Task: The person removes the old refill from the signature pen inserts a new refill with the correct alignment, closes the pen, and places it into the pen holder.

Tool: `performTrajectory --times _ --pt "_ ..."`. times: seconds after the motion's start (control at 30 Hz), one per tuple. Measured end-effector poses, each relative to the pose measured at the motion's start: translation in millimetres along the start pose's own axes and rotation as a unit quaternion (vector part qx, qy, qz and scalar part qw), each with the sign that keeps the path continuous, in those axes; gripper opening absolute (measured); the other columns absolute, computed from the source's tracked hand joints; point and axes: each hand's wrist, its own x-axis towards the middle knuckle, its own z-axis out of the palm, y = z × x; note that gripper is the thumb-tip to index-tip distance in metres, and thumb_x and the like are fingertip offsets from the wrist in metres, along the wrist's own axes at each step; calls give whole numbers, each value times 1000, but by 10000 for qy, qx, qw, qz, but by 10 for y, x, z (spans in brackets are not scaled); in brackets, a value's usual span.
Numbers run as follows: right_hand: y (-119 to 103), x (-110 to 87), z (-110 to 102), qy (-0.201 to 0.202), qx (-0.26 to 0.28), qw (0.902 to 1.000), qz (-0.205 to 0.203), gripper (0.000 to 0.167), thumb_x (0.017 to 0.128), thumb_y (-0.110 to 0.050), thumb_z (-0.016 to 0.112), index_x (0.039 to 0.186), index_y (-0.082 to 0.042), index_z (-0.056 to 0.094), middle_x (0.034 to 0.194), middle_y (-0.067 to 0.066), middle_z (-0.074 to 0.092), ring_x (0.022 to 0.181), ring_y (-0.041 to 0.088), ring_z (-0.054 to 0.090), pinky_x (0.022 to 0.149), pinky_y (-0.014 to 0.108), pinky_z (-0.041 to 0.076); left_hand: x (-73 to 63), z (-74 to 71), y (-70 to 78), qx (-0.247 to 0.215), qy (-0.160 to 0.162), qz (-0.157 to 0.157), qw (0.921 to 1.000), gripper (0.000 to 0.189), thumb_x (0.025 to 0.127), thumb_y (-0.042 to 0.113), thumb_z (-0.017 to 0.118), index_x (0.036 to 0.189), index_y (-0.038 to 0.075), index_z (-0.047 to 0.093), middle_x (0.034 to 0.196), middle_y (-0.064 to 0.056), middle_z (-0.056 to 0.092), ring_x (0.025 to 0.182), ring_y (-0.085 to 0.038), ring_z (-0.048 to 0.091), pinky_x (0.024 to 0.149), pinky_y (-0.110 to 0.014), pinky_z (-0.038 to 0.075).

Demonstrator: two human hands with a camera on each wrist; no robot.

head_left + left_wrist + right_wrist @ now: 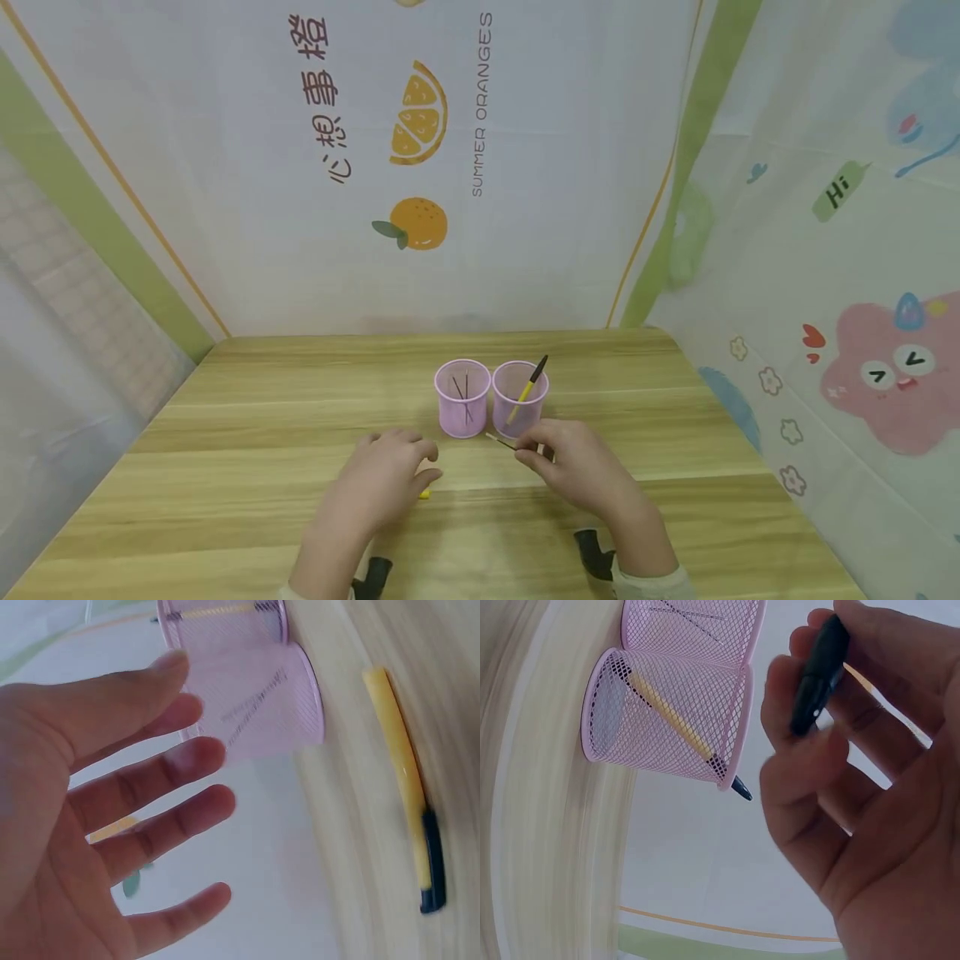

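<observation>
My right hand [573, 462] pinches a slim dark pen-like stick [820, 671] between thumb and fingers, just in front of two pink mesh pen cups. In the head view its thin end has a pale tip. The right cup [519, 417] holds a yellow pen [529, 390] with black ends, leaning up over the rim. Thin dark sticks [259, 709] stand in the left cup [462, 417]. My left hand [386, 479] hovers with fingers spread, holding nothing. Near it on the table lies another yellow pen [401, 757] with a black clip, mostly hidden by that hand in the head view.
The wood-grain table [247, 433] reaches back to a white printed cloth [540, 208]. A second printed cloth [810, 250] hangs along the right side. Black straps [592, 554] show near both wrists.
</observation>
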Motion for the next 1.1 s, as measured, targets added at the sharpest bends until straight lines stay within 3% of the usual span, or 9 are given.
performTrajectory --times 0.2,0.4,0.53,0.77,1.0,1.1 --pt "-19 -8 1 -135 286 9994 -134 4 98 -17 76 96 -18 79 89 -12 72 79 -3 59 69 20 52 44 56 197 262 553 557 9966 38 94 30 81 129 19 70 125 0 74 121 -30 69 101 -63 55" --pt "-17 -14 10 -184 371 9990 -151 4 99 -16 75 97 -18 78 89 -12 72 79 -3 59 70 20 52 80 88 321 549 1235 975 9860 48 94 33 82 138 22 65 125 3 72 118 -25 70 95 -55 60" --pt "-22 -14 18 -222 422 9987 -157 4 99 -16 75 97 -18 79 90 -11 72 79 -3 59 70 20 53 103 104 375 634 1445 1074 9816 45 93 35 82 134 23 67 124 4 72 117 -22 70 93 -50 61" --pt "-52 -9 29 -224 281 9992 -195 5 98 -15 76 96 -19 78 91 -10 72 80 -2 59 71 20 54 135 144 446 672 1460 1198 9797 38 92 34 83 127 25 71 121 6 69 114 -20 67 96 -47 59" --pt "-89 -4 39 -95 -33 9997 -242 4 97 -18 77 95 -15 78 90 -9 71 76 -3 57 68 20 52 144 195 488 1062 1746 1450 9681 15 91 36 83 99 26 75 97 10 70 94 -15 65 88 -39 56" --pt "-106 -5 41 -58 -113 9996 -253 4 95 -17 79 95 -13 79 89 -8 71 76 -2 57 68 20 52 143 202 504 1088 1789 1460 9669 13 92 35 82 93 25 74 93 10 71 92 -14 64 87 -39 55"
